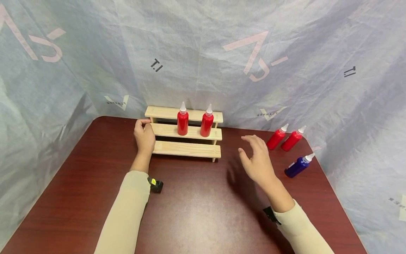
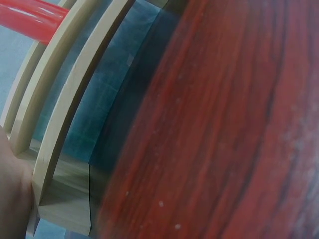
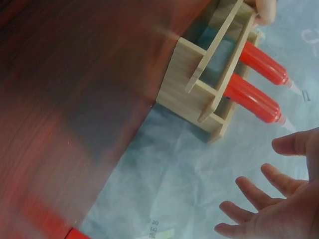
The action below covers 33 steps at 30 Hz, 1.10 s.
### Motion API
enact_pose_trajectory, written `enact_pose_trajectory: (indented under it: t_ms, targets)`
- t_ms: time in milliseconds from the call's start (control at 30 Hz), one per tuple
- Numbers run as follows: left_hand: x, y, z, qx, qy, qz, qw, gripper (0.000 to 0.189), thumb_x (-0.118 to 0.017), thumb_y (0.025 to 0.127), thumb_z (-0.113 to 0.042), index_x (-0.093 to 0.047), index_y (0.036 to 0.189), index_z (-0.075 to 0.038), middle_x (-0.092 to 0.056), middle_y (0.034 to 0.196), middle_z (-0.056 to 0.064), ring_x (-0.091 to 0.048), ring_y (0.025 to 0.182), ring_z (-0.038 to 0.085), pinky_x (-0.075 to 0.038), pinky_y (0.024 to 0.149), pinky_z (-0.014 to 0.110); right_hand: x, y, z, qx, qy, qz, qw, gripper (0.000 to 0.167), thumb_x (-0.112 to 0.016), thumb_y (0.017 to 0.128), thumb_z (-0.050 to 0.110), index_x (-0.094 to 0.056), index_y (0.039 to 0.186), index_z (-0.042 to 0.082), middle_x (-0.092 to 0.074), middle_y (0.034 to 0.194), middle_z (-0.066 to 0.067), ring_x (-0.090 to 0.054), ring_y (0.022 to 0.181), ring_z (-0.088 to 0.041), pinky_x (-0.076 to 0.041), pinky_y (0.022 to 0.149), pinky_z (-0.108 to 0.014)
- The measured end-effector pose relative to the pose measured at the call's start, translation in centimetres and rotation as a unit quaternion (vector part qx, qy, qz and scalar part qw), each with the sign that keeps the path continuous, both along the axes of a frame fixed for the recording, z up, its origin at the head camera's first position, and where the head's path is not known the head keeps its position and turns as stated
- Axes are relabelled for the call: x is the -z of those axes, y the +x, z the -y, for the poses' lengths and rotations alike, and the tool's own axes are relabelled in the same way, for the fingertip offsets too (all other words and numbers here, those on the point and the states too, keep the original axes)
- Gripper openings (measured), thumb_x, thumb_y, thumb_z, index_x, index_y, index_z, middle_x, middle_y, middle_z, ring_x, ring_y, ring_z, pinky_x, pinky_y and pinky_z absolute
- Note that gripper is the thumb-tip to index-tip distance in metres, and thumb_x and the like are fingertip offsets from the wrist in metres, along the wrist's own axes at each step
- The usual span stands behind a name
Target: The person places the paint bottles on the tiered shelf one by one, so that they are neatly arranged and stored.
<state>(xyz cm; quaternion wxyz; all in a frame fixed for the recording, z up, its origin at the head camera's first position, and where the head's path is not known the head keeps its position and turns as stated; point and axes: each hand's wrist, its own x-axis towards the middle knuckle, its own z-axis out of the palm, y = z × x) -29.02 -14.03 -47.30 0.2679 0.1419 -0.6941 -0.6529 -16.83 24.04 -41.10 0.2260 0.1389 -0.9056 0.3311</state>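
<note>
At the left, the left hand (image 1: 144, 137) is curled around the left end of the wooden rack (image 1: 187, 149), a small stair of three pale planks with visible grain, whose long axis runs from left to right before the wrinkled grey fabric (image 1: 196, 81). On its middle step the first red bottle (image 1: 183, 124) and the second red bottle (image 1: 207, 126) stand upright, smooth cylinders with pointed white nozzles. Farther right, the right hand (image 1: 258, 160) is raised above the shiny, dark reddish surface (image 1: 196, 204), its fingers spread and relaxed, with nothing in them. The third red bottle (image 1: 276, 139) and the fourth red bottle (image 1: 291, 141) are to the right of this hand and a little beyond it; the dark blue bottle (image 1: 296, 167) is also on its right, closer to the front. So the right hand is much nearer to these three than the left. They look slanted in the head view, but probably they stand, with vertical long axes.
</note>
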Motion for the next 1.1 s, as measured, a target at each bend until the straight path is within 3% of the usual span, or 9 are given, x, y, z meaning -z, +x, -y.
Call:
enact_pose_trajectory:
  t_ms: [400, 700, 867, 1100]
  targets:
    - [0.2, 0.1, -0.2, 0.0, 0.004, -0.01, 0.9999, 0.023, -0.048, 0.102, -0.005, -0.065, 0.114, 0.005, -0.064, 0.122, 0.02, -0.058, 0.12, 0.025, -0.043, 0.102, 0.031, 0.0, 0.6, -2.0, 0.026, -0.006, -0.015, 0.9995, 0.041, -0.071, 0.093, 0.005, -0.065, 0.133, 0.0, -0.062, 0.139, -0.023, -0.041, 0.147, -0.05, -0.024, 0.124, -0.066]
    - [0.1, 0.2, -0.2, -0.001, 0.0, -0.005, 1.0, 0.022, -0.053, 0.101, -0.006, -0.065, 0.115, 0.005, -0.066, 0.125, 0.021, -0.058, 0.117, 0.026, -0.042, 0.1, 0.031, 0.6, 1.2, -3.4, 0.046, -0.014, 0.001, 0.9988, 0.041, -0.071, 0.093, 0.006, -0.065, 0.133, 0.0, -0.059, 0.143, -0.024, -0.035, 0.151, -0.051, -0.021, 0.124, -0.068]
    - [0.2, 0.1, 0.0, 0.003, -0.005, -0.009, 0.9999, 0.02, -0.054, 0.101, -0.006, -0.064, 0.115, 0.004, -0.065, 0.132, 0.022, -0.056, 0.128, 0.025, -0.042, 0.11, 0.037, 0.7, 1.5, -4.0, 0.069, -0.026, 0.0, 0.9973, 0.039, -0.071, 0.093, 0.007, -0.067, 0.131, 0.003, -0.05, 0.152, -0.025, -0.024, 0.157, -0.048, -0.018, 0.126, -0.07]
    - [0.1, 0.1, 0.1, 0.009, 0.0, -0.012, 0.9999, 0.02, -0.054, 0.1, -0.006, -0.064, 0.114, 0.003, -0.065, 0.135, 0.022, -0.055, 0.13, 0.023, -0.042, 0.111, 0.038, 1.0, 1.8, -4.9, 0.087, -0.045, -0.015, 0.9951, 0.035, -0.071, 0.093, 0.008, -0.068, 0.127, 0.002, -0.039, 0.159, -0.024, -0.009, 0.162, -0.043, -0.01, 0.127, -0.073]
